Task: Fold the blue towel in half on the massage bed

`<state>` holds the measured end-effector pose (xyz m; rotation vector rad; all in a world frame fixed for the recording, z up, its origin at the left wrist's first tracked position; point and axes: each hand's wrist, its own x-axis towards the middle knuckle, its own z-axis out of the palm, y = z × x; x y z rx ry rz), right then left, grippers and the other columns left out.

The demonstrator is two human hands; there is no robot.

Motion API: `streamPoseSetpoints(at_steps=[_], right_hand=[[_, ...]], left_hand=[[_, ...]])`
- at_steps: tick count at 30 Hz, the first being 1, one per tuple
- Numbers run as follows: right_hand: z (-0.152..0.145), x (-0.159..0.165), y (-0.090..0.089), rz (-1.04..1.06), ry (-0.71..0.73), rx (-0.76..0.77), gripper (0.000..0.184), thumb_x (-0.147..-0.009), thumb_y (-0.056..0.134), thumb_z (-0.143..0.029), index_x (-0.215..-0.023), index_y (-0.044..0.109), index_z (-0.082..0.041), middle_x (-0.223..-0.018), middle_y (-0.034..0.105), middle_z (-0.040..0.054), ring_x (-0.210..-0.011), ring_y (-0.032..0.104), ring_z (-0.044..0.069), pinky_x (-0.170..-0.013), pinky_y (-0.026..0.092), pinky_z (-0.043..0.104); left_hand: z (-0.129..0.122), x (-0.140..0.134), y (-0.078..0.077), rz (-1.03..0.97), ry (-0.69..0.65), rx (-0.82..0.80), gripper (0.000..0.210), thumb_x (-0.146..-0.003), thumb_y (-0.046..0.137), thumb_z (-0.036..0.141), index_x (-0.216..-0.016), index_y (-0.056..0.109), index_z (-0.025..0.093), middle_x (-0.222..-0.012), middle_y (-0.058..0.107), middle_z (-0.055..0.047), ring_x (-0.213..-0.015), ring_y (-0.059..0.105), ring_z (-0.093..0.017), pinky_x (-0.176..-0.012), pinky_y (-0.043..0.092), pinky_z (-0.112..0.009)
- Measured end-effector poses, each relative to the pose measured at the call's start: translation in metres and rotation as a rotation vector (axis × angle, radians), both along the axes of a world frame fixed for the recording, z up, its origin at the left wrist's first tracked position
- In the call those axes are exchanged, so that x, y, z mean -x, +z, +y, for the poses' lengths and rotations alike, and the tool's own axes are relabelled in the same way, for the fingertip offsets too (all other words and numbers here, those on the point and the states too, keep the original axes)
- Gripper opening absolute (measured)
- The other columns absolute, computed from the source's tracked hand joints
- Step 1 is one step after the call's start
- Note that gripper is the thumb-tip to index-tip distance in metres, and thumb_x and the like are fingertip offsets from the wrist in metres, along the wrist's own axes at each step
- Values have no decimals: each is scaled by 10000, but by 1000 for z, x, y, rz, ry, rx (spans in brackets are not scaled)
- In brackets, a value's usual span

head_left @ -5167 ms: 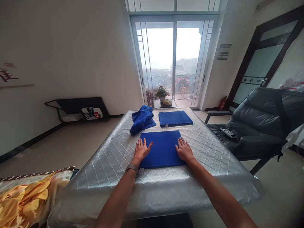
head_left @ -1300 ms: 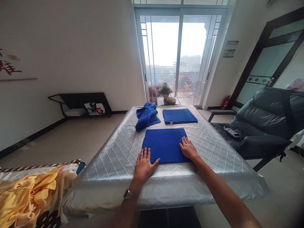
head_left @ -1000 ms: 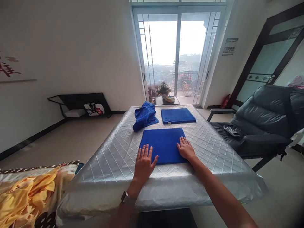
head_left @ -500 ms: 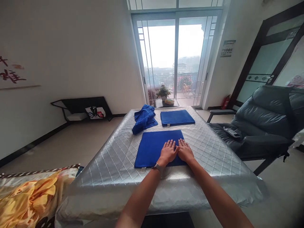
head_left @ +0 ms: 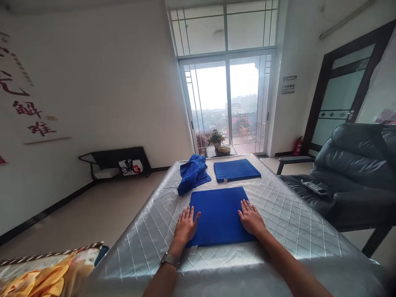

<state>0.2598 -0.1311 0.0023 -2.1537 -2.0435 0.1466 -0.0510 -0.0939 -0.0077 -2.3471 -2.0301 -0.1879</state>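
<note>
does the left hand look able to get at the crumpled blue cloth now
Probably yes, with a forward stretch: the left hand lies at the left edge of the nearer folded cloth, and nothing stands between that hand and the crumpled blue cloth ahead.

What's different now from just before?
The left hand moved left, away from the right hand, to the left edge of the near folded cloth. The right hand stayed by the right edge; the crumpled cloth and far folded cloth stayed put.
</note>
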Motion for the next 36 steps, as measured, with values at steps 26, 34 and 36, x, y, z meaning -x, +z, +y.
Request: streamPoseSetpoints(at_steps=[26,34,36], right_hand=[[61,-12,4,32,2,47,685,-1038,184,-423,-1603,202,-38,-1681,145,111,-1557,89,224,-1257,68,409],[59,-13,5,67,21,32,667,-1040,195,-411,-1603,226,-55,-1676,150,123,-1556,96,230,-1255,79,411],[58,-15,3,51,40,27,656,-1038,201,-387,-1604,222,-57,-1677,144,119,-1556,93,225,-1254,88,404]], left_hand=[[-6,0,-11,28,-40,-121,852,-990,74,672,-1564,342,102,-1614,351,-134,-1500,317,-263,-1243,244,-468],[6,-146,17,-73,-452,-56,784,-1015,109,634,-1572,325,125,-1633,303,-82,-1522,258,-211,-1264,203,-405],[19,-181,20,-108,-477,-14,796,-1021,68,607,-1564,329,87,-1635,296,-104,-1525,246,-213,-1262,205,-404]])
